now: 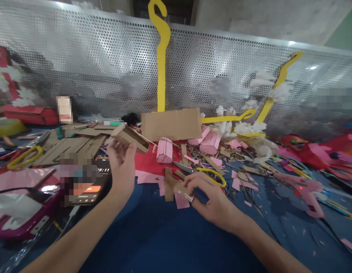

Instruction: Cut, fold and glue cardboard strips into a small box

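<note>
Forearms [90,229], left fingers [112,152] gripping box [133,138], right fingers [200,182] pinching brown piece [179,189]

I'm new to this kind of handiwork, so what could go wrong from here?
The metal scissors with yellow handles lie close to the bare right hand and might nick it. The pink plastic glue gun points toward loose brown scraps; if hot, it might scorch them. The left hand could crush the open brown cardboard box.

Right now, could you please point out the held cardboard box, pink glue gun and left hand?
Held cardboard box [134,138], head view: inner side.
Pink glue gun [308,186], head view: body.
Left hand [122,163], head view: its middle.
</note>
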Demonstrator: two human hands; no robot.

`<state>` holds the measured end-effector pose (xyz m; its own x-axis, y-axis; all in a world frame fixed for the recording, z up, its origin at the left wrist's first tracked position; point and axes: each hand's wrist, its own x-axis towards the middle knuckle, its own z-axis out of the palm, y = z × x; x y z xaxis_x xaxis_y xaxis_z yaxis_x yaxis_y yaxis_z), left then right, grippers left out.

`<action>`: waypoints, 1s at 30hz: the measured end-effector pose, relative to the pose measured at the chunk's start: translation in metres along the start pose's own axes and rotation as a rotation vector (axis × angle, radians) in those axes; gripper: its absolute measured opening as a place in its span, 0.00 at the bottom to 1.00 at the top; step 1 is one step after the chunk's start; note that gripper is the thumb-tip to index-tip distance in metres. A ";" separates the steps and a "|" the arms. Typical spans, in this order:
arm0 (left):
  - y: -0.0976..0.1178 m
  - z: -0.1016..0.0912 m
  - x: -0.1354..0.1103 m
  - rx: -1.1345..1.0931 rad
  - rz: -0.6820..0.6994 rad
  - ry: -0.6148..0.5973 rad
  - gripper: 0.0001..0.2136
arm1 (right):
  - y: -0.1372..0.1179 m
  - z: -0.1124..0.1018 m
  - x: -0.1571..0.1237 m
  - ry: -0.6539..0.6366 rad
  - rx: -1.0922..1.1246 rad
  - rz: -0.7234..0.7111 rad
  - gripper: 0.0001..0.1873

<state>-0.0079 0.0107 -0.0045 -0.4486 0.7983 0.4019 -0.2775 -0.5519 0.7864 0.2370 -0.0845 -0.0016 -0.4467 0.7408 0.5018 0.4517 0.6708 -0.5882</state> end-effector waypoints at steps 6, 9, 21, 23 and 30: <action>0.006 0.005 -0.004 -0.035 -0.024 -0.058 0.18 | 0.008 -0.004 0.000 0.028 -0.055 0.071 0.26; 0.010 0.009 -0.011 -0.128 -0.284 -0.153 0.15 | 0.013 -0.001 0.000 0.140 -0.103 0.134 0.22; 0.022 0.013 -0.040 -0.162 -0.601 -0.601 0.22 | -0.001 -0.003 0.001 0.441 -0.144 0.097 0.07; 0.020 0.013 -0.041 -0.121 -0.573 -0.628 0.21 | -0.004 -0.003 0.002 0.446 -0.180 0.072 0.07; 0.014 0.013 -0.041 -0.088 -0.553 -0.574 0.19 | 0.001 -0.014 0.007 0.481 -0.230 0.141 0.06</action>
<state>0.0174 -0.0268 -0.0041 0.2744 0.9479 0.1619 -0.4084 -0.0375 0.9120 0.2451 -0.0778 0.0103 0.0095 0.7204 0.6935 0.6627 0.5148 -0.5439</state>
